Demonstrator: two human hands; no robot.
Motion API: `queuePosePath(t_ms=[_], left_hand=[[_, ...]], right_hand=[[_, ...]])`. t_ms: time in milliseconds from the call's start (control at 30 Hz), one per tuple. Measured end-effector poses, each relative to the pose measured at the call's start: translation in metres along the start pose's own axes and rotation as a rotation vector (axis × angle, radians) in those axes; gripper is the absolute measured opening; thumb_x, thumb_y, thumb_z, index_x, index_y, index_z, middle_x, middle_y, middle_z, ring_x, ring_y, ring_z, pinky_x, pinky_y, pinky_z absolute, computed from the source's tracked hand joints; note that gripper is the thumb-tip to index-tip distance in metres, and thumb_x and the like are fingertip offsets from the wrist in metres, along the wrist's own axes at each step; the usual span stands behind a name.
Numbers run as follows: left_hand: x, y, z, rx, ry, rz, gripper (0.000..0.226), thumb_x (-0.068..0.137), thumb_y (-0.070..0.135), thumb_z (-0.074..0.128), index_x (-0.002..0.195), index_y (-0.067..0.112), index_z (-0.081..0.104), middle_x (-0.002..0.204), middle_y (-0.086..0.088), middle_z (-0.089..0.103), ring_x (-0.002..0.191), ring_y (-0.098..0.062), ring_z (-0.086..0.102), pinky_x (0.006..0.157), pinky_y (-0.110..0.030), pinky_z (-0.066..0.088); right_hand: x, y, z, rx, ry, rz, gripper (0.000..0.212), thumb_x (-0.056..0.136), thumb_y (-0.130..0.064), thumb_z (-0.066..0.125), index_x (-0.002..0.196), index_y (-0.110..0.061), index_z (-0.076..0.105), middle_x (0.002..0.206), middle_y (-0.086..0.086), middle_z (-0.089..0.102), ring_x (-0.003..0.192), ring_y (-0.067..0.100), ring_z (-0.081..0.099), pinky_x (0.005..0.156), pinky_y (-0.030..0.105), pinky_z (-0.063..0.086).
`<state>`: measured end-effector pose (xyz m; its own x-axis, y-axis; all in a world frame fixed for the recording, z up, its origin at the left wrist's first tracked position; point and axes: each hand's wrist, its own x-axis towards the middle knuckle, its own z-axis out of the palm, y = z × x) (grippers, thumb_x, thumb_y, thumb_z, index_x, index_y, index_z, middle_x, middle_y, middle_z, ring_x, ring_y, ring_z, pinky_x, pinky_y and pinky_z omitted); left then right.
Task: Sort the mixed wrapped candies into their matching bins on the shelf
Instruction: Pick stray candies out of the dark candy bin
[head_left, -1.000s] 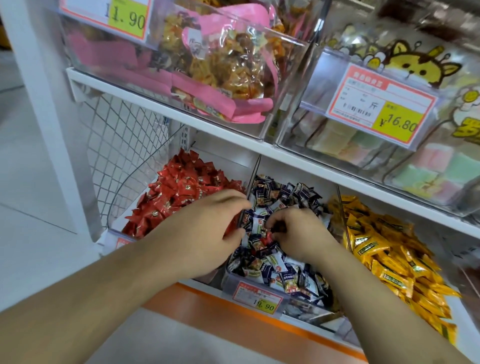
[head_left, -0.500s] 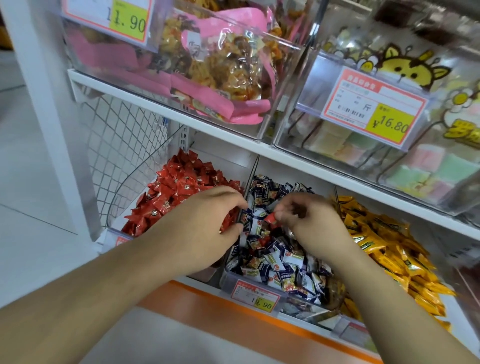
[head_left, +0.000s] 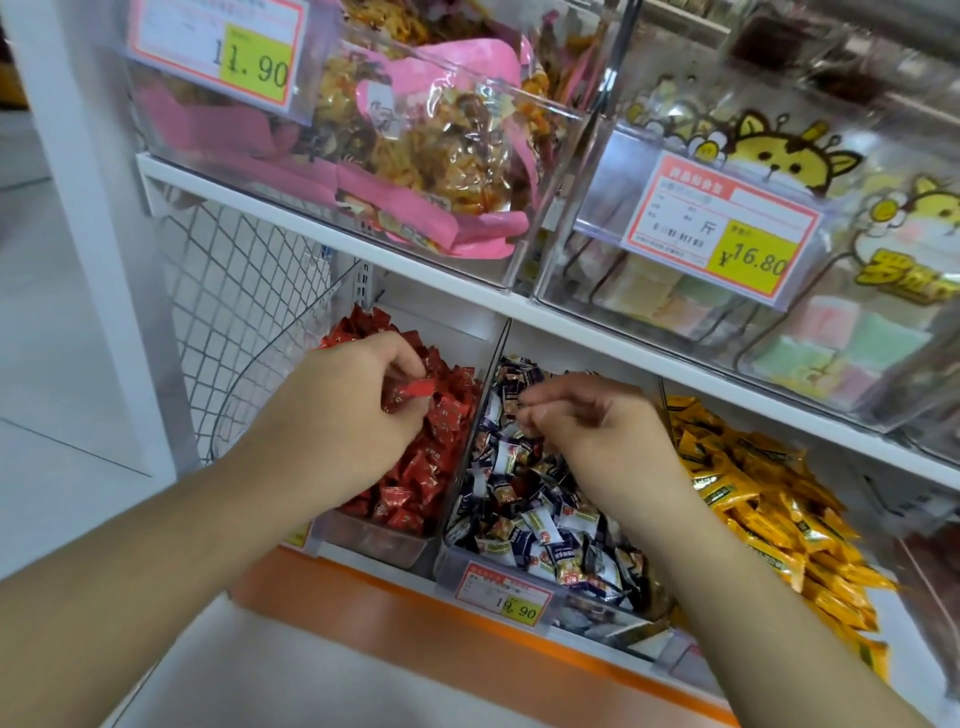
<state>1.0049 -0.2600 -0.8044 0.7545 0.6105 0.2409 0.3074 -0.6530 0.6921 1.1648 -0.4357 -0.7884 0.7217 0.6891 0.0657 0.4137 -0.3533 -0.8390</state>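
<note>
2 hands (head_left: 358, 410) show, 3 candy bins sit on the lower shelf (head_left: 597, 343), 1 red (head_left: 384, 540), 1 dark blue (head_left: 457, 558) and 1 yellow (head_left: 779, 499), each too full to count, with 2 clear bins (head_left: 550, 171) above and 3 price tags (head_left: 722, 228) readable.
</note>
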Motion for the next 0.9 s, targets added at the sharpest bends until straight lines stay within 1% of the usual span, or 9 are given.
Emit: queuePosePath(t_ms=[33, 100, 167, 267, 367, 433, 600, 800, 900], left_hand=[[0.000, -0.001, 0.000, 0.064, 0.010, 0.017, 0.026, 0.092, 0.035, 0.073, 0.117, 0.037, 0.064, 0.116, 0.023, 0.064, 0.092, 0.001, 0.064, 0.075, -0.018, 0.053], [-0.002, 0.001, 0.002, 0.105, -0.007, 0.094, 0.033, 0.094, 0.035, 0.071, 0.125, 0.038, 0.061, 0.126, 0.026, 0.056, 0.093, -0.002, 0.064, 0.080, -0.020, 0.052], [-0.005, 0.009, 0.007, 0.099, -0.100, 0.189, 0.036, 0.096, 0.039, 0.067, 0.131, 0.041, 0.059, 0.135, 0.029, 0.053, 0.100, -0.002, 0.066, 0.090, -0.021, 0.053], [-0.012, 0.016, 0.020, 0.135, -0.242, 0.286, 0.043, 0.099, 0.043, 0.061, 0.141, 0.042, 0.051, 0.146, 0.031, 0.044, 0.126, 0.003, 0.052, 0.108, -0.022, 0.044], [-0.014, 0.013, 0.026, 0.144, -0.283, 0.318, 0.042, 0.099, 0.042, 0.060, 0.140, 0.040, 0.050, 0.145, 0.034, 0.035, 0.127, 0.005, 0.047, 0.107, -0.024, 0.045], [-0.013, 0.009, 0.026, 0.132, -0.282, 0.315, 0.041, 0.098, 0.042, 0.062, 0.138, 0.041, 0.051, 0.145, 0.036, 0.034, 0.128, 0.007, 0.045, 0.107, -0.020, 0.042], [-0.011, 0.007, 0.028, 0.130, -0.277, 0.327, 0.039, 0.098, 0.042, 0.063, 0.136, 0.041, 0.052, 0.144, 0.036, 0.034, 0.129, 0.009, 0.042, 0.106, -0.013, 0.036], [-0.011, 0.007, 0.028, 0.140, -0.282, 0.323, 0.039, 0.099, 0.041, 0.062, 0.136, 0.041, 0.052, 0.144, 0.036, 0.033, 0.128, 0.010, 0.041, 0.101, -0.006, 0.029], [-0.011, 0.007, 0.028, 0.139, -0.284, 0.323, 0.039, 0.099, 0.042, 0.062, 0.136, 0.041, 0.051, 0.145, 0.036, 0.033, 0.129, 0.009, 0.042, 0.103, -0.008, 0.032]], right_hand=[[0.001, 0.007, -0.001, -0.095, -0.025, -0.012, 0.021, 0.099, -0.011, 0.064, 0.097, -0.027, 0.077, 0.089, -0.009, 0.077, 0.085, 0.004, 0.072, 0.081, 0.029, 0.061], [0.002, 0.022, 0.002, -0.273, -0.099, -0.045, 0.023, 0.100, -0.013, 0.063, 0.095, -0.031, 0.076, 0.088, -0.013, 0.075, 0.082, 0.000, 0.069, 0.075, 0.023, 0.060], [0.006, 0.036, 0.004, -0.471, -0.172, -0.068, 0.022, 0.098, -0.015, 0.064, 0.093, -0.032, 0.076, 0.086, -0.015, 0.073, 0.078, -0.003, 0.066, 0.070, 0.018, 0.057], [0.014, 0.052, 0.005, -0.681, -0.244, -0.038, 0.014, 0.093, -0.019, 0.071, 0.093, -0.032, 0.076, 0.083, -0.016, 0.072, 0.078, -0.003, 0.064, 0.076, 0.027, 0.059], [0.021, 0.058, 0.004, -0.717, -0.261, -0.003, 0.020, 0.091, -0.014, 0.074, 0.101, -0.032, 0.077, 0.090, -0.017, 0.072, 0.086, 0.001, 0.064, 0.076, 0.017, 0.051], [0.025, 0.059, 0.005, -0.740, -0.274, 0.002, 0.025, 0.090, -0.012, 0.074, 0.106, -0.031, 0.077, 0.093, -0.016, 0.073, 0.089, 0.003, 0.064, 0.076, 0.015, 0.048], [0.030, 0.060, 0.006, -0.707, -0.332, 0.064, 0.036, 0.091, -0.007, 0.068, 0.113, -0.033, 0.077, 0.095, -0.019, 0.072, 0.084, -0.007, 0.062, 0.075, 0.011, 0.047], [0.030, 0.062, 0.008, -0.616, -0.277, 0.124, 0.029, 0.092, -0.008, 0.065, 0.090, -0.033, 0.080, 0.087, -0.013, 0.074, 0.069, 0.001, 0.067, 0.055, 0.015, 0.051], [0.031, 0.063, 0.010, -0.616, -0.234, 0.121, 0.028, 0.090, -0.009, 0.070, 0.077, -0.033, 0.078, 0.076, -0.017, 0.073, 0.067, -0.003, 0.065, 0.054, 0.011, 0.048]])
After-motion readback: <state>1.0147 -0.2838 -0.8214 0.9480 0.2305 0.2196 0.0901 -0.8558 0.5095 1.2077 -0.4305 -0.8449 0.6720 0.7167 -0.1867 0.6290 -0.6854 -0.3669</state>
